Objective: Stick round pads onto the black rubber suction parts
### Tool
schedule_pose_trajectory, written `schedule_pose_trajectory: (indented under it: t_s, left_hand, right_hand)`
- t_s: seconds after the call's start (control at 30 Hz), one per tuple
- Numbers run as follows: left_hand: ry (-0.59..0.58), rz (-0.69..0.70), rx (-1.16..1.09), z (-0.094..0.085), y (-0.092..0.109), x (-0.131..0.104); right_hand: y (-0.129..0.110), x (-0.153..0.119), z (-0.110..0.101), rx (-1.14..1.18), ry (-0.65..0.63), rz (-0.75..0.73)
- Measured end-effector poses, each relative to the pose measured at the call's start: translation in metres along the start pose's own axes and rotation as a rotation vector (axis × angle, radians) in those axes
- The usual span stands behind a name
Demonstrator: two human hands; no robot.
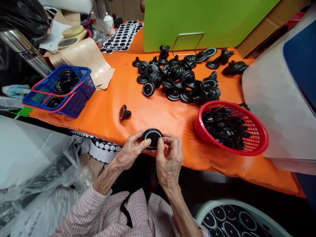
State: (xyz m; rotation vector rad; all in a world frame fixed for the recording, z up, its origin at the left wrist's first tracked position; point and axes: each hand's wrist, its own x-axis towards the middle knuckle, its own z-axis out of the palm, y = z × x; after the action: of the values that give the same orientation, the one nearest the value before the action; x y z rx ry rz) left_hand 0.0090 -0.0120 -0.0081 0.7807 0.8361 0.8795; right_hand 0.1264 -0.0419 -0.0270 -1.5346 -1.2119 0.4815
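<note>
Between my two hands, just over the front edge of the orange-covered table (108, 123), is a round black disc-shaped part (152, 138) with a pale ring on its face. My left hand (132, 148) grips its left side, thumb on the face and fingers behind. On the right rim, my right hand (170, 154) pinches with thumb and fingertips; whether anything small is in that pinch cannot be made out. A similar black part with a brownish face and a short stem (124, 112) lies on its side beyond my left hand.
Several stemmed black parts (177, 75) are heaped at the back. A red basket (264, 144) of small black pieces stands right, a blue basket (81, 95) left. Behind are a green board (209, 19) and sheets of black dots (123, 36). A pale tub (204, 209) of ringed discs sits below right.
</note>
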Motion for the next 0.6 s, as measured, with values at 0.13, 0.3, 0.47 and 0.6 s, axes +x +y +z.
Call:
schedule_pose_trajectory:
  t_s: [0.13,0.3,0.47,0.6]
  left_hand:
    - [0.034,0.017,-0.005,0.000,-0.002,-0.002]
    - [0.041,0.013,-0.051,-0.004,0.003,-0.008]
    - [0.142,0.079,-0.090,-0.032,0.027,-0.023]
    - [0.293,0.140,-0.049,-0.063,0.050,-0.036]
  right_hand:
    - [0.002,-0.002,0.005,-0.145,0.035,-0.187]
    - [-0.002,-0.003,0.002,-0.087,0.004,-0.050]
    - [-0.008,0.034,0.015,0.052,-0.455,0.004]
    - [-0.004,0.083,0.077,-0.254,-0.440,-0.496]
